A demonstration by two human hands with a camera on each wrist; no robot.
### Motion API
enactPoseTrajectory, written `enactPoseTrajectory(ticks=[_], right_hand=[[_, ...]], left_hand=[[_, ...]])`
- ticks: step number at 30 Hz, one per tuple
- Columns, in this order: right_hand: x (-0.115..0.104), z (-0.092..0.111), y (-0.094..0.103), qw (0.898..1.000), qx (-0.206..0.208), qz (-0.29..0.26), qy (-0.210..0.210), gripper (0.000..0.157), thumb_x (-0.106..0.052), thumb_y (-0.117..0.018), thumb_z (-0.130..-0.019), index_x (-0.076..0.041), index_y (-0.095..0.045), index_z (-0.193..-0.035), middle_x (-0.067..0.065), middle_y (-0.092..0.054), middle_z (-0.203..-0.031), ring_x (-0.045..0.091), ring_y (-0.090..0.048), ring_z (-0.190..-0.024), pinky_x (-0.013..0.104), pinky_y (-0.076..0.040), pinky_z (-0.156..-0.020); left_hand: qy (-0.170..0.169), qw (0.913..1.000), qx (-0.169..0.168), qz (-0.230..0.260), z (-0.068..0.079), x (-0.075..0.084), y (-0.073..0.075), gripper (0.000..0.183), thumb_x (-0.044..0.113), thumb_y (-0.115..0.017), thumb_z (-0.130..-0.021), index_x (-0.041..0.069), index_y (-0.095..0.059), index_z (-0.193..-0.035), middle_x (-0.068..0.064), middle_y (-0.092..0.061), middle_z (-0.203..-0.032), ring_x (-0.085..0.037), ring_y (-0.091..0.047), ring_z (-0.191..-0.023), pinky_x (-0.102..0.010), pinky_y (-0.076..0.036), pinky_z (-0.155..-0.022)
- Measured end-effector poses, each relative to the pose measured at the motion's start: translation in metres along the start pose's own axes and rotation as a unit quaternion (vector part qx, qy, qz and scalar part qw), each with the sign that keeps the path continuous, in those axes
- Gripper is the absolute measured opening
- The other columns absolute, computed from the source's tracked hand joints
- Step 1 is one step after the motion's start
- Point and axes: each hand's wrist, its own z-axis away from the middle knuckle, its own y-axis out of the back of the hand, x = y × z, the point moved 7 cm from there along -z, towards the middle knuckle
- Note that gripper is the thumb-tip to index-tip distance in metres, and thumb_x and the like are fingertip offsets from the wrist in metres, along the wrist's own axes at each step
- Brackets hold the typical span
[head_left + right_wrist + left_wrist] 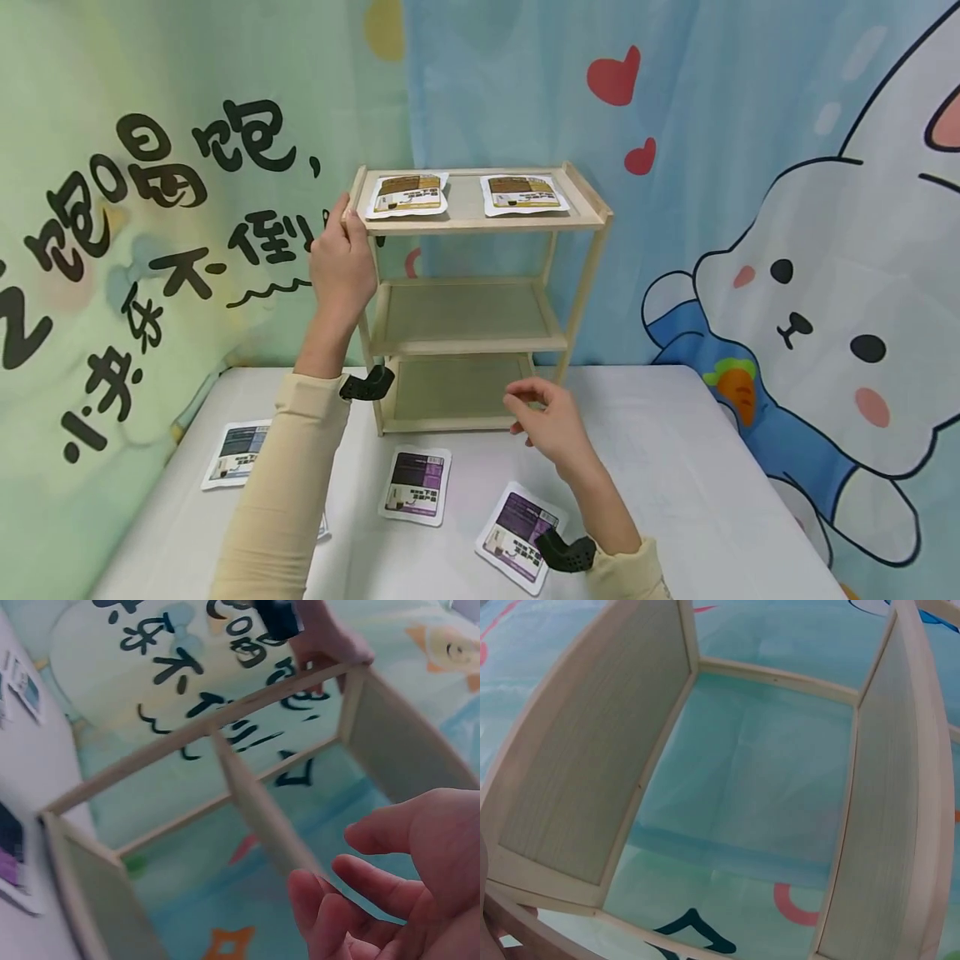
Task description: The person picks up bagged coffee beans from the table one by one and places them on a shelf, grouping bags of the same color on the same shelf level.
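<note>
The left hand grips the upper left corner of the rack, its fingers up at the rim of the top shelf. The right hand is free of any thing — its fingers loosely bent, thumb and forefinger near each other — and it hovers in front of the lower right part of the rack.

The rack, of pale wood, stands upright at the back of the table. On its top shelf lie two packs with brown labels, the left one near the gripping hand and the right one well apart from it, toward the other end. Below are the middle shelf and the bottom shelf.

More packs lie flat on the table before the rack. A purple pack is near the middle; a second purple pack lies askew to its right, partly hidden by the black device on the right wrist. A blue pack lies at the left, partly covered by the left sleeve, and the edge of another pack peeks out past that sleeve.

Behind hangs a printed cloth — black writing, red hearts, a white rabbit.
</note>
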Motion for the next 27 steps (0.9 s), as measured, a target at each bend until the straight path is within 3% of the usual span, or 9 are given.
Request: enactPoseTrajectory(ticks=[6,13,17,20,24,27], right_hand=[[0.046,0.012,-0.020,0.998,0.006,-0.052,-0.048,0.018,-0.010,-0.063,-0.094,-0.002,-0.066,-0.110,0.011,-0.063,-0.098,0.021,-0.063,-0.066,0.030,-0.046,-0.052],[0.088,0.029,-0.057,0.995,-0.015,-0.062,-0.079,0.021,-0.012,-0.063,-0.095,0.002,-0.064,-0.111,0.010,-0.063,-0.099,0.021,-0.064,-0.071,0.034,-0.049,-0.055],[0.102,0.033,-0.075,0.995,-0.032,-0.041,-0.083,0.024,-0.011,-0.063,-0.094,0.004,-0.063,-0.113,0.008,-0.064,-0.097,0.018,-0.064,-0.072,0.034,-0.050,-0.055],[0.110,0.033,-0.083,0.995,-0.031,-0.034,-0.087,0.024,-0.010,-0.062,-0.093,0.005,-0.062,-0.112,0.008,-0.064,-0.098,0.019,-0.065,-0.072,0.031,-0.049,-0.053],[0.116,0.033,-0.094,0.994,-0.020,-0.023,-0.100,0.024,-0.009,-0.064,-0.090,0.004,-0.063,-0.111,0.012,-0.063,-0.103,0.020,-0.063,-0.073,0.030,-0.049,-0.054],[0.116,0.033,-0.103,0.995,-0.019,0.010,-0.096,0.023,-0.009,-0.066,-0.087,0.001,-0.065,-0.108,0.013,-0.061,-0.106,0.021,-0.060,-0.080,0.033,-0.049,-0.061]], left_hand=[[-0.002,1.0000,-0.003,0.006,0.000,0.002,-0.002,0.051,0.031,-0.029,-0.103,0.006,-0.046,-0.145,-0.020,-0.059,-0.129,-0.035,-0.061,-0.081,-0.046,-0.041,-0.061],[0.003,1.0000,0.003,0.000,0.001,-0.001,-0.001,0.050,0.031,-0.029,-0.104,0.008,-0.047,-0.145,-0.020,-0.058,-0.130,-0.035,-0.064,-0.094,-0.047,-0.044,-0.063],[0.008,1.0000,-0.006,0.001,0.002,-0.003,-0.002,0.051,0.032,-0.029,-0.104,0.008,-0.045,-0.146,-0.021,-0.063,-0.121,-0.032,-0.058,-0.071,-0.042,-0.039,-0.056],[0.003,0.9999,-0.011,0.004,0.003,-0.001,-0.003,0.051,0.032,-0.028,-0.104,0.008,-0.044,-0.146,-0.023,-0.066,-0.107,-0.025,-0.039,-0.054,-0.037,-0.031,-0.051],[0.002,0.9999,-0.013,0.004,0.002,0.000,-0.002,0.051,0.032,-0.028,-0.104,0.008,-0.045,-0.146,-0.022,-0.067,-0.103,-0.021,-0.036,-0.053,-0.034,-0.030,-0.051],[0.017,0.9993,-0.026,0.019,0.000,-0.001,0.001,0.049,0.030,-0.031,-0.104,0.010,-0.045,-0.146,-0.023,-0.066,-0.103,-0.025,-0.042,-0.060,-0.035,-0.033,-0.055]])
